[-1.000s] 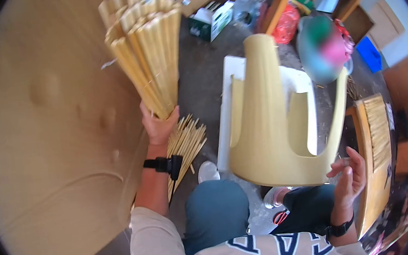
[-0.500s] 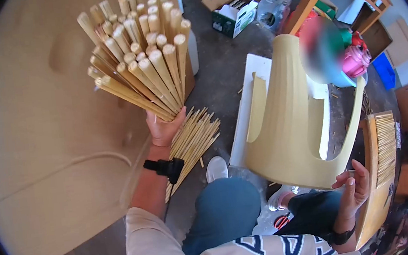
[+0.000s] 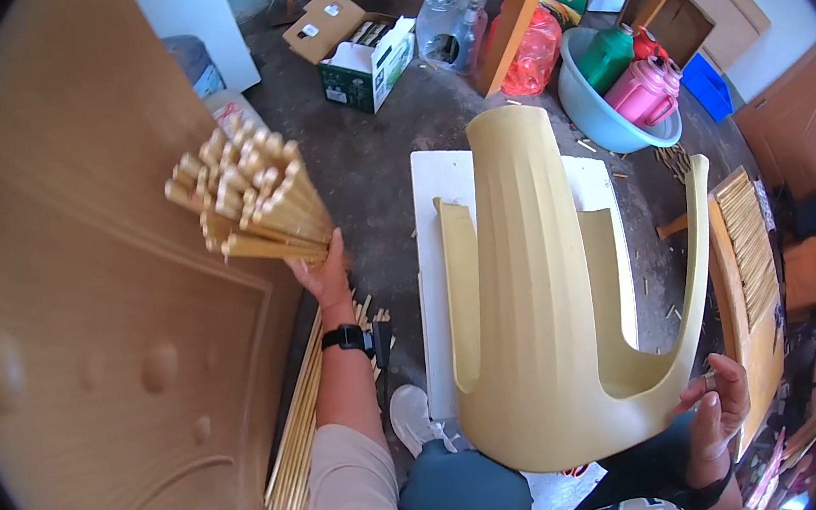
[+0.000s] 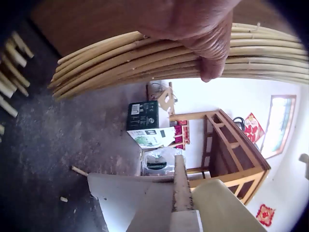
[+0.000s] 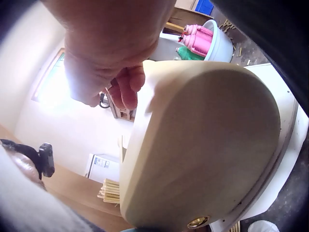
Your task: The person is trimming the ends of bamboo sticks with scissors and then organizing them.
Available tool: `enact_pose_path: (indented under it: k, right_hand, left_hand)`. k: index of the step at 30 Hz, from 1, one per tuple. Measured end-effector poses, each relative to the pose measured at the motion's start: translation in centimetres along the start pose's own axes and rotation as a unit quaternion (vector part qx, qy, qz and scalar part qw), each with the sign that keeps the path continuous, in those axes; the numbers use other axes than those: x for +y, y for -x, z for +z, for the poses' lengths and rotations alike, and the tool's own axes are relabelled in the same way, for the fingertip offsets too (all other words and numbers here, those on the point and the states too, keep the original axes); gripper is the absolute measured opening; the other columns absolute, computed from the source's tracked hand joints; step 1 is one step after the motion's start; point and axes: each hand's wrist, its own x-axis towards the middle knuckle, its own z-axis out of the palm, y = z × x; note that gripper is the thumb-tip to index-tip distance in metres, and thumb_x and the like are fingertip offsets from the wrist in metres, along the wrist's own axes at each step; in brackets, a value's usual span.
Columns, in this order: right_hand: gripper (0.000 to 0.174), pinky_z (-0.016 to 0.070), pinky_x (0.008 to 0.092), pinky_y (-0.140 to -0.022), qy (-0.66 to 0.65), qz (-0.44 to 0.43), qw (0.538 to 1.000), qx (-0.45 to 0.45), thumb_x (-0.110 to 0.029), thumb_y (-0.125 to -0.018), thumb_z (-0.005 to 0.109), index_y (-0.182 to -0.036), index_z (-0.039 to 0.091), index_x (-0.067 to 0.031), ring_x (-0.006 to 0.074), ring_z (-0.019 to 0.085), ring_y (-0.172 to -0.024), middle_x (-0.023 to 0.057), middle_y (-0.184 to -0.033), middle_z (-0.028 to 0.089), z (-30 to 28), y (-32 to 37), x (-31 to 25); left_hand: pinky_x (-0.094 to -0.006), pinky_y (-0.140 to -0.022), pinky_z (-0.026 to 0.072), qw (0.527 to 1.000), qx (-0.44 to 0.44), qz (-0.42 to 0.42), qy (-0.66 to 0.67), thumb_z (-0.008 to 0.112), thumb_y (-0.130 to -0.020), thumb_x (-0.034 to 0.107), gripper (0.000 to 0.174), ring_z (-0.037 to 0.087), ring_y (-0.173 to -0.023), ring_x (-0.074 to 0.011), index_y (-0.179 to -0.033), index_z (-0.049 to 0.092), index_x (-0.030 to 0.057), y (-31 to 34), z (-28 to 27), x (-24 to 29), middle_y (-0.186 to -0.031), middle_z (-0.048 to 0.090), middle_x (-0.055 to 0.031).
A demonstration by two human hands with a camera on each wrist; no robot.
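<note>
My left hand (image 3: 325, 277) grips an upright bundle of pale bamboo sticks (image 3: 261, 199) near its lower end. In the left wrist view, the thumb (image 4: 212, 67) lies across the bundle's side. Beneath that hand, more sticks (image 3: 301, 448) lie on the floor along the wooden panel. A cream chair-like moulded piece (image 3: 539, 341) with a tall ribbed back and curved arms stands before my knees. My right hand (image 3: 718, 411) is at its near right edge, fingers loosely bent and holding nothing. The right wrist view shows the piece's broad smooth face (image 5: 217, 140).
A large wooden panel (image 3: 90, 291) fills the left side. A white board (image 3: 433, 252) lies under the cream piece. On the right is a wooden bench (image 3: 766, 345) bearing a row of sticks. A blue basin (image 3: 604, 122) with flasks and an open carton (image 3: 367, 73) are farther back.
My left hand and the bundle sit lower in the head view, the bundle's top farther left. The head view has turned as well. My right hand stays beside the cream piece.
</note>
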Motion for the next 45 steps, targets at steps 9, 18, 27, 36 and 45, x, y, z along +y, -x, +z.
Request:
enact_pose_path:
  k: [9, 18, 27, 36, 45]
  right_hand:
    - [0.048, 0.0441, 0.0209, -0.047, -0.016, 0.02, 0.999, -0.032, -0.033, -0.084, 0.06, -0.114, 0.046, 0.0026, 0.0116, 0.055, -0.051, 0.0067, -0.066, 0.057, 1.1, -0.4, -0.3]
    - [0.048, 0.0444, 0.0202, -0.048, -0.006, -0.003, 0.999, -0.049, -0.031, -0.084, 0.06, -0.115, 0.046, 0.0016, 0.0114, 0.056, -0.052, 0.007, -0.069, 0.058, 2.1, -0.7, -1.3]
    - [0.046, 0.0448, 0.0197, -0.048, -0.012, 0.006, 0.998, -0.069, -0.029, -0.085, 0.06, -0.116, 0.045, 0.0017, 0.0113, 0.056, -0.051, 0.008, -0.069, 0.059, 2.8, -0.9, -1.6]
    - [0.048, 0.045, 0.0198, -0.048, -0.002, 0.003, 0.998, -0.062, -0.03, -0.085, 0.06, -0.116, 0.045, 0.0024, 0.0112, 0.056, -0.052, 0.0075, -0.068, 0.059, 2.6, -1.0, -1.3]
    - [0.05, 0.0451, 0.0195, -0.049, -0.013, 0.004, 0.998, -0.065, -0.03, -0.084, 0.061, -0.118, 0.045, 0.0021, 0.0109, 0.056, -0.052, 0.0071, -0.068, 0.059, 2.1, -1.0, -1.2]
  left_hand:
    - [-0.0336, -0.092, 0.0416, 0.983, 0.119, -0.13, 0.058, 0.071, -0.07, -0.005, 0.069, 0.049, -0.105, -0.0227, -0.127, 0.034, -0.0001, 1.5, -2.9, -3.3, -0.12, 0.047, -0.0131]
    - [-0.0341, -0.091, 0.0434, 0.985, 0.128, -0.109, 0.033, 0.075, -0.067, -0.002, 0.067, 0.052, -0.101, -0.0219, -0.124, 0.04, -0.0021, 2.5, -3.5, -1.4, -0.117, 0.05, -0.0148]
    - [-0.0322, -0.085, 0.0449, 0.976, 0.15, -0.157, 0.035, 0.073, -0.068, -0.004, 0.055, 0.054, -0.095, -0.0201, -0.116, 0.046, -0.0044, 2.8, -0.3, 3.3, -0.11, 0.055, -0.0123]
    - [-0.0329, -0.089, 0.0441, 0.967, 0.169, -0.182, -0.063, 0.077, -0.066, 0.002, 0.07, 0.053, -0.098, -0.0217, -0.125, 0.038, -0.0026, 3.1, 1.0, 0.3, -0.113, 0.053, -0.0141]
    - [-0.0321, -0.091, 0.0405, 0.984, 0.157, -0.08, -0.012, 0.074, -0.07, 0.0, 0.061, 0.05, -0.102, -0.0212, -0.122, 0.042, -0.0026, 2.3, -0.2, 4.2, -0.116, 0.05, -0.013]
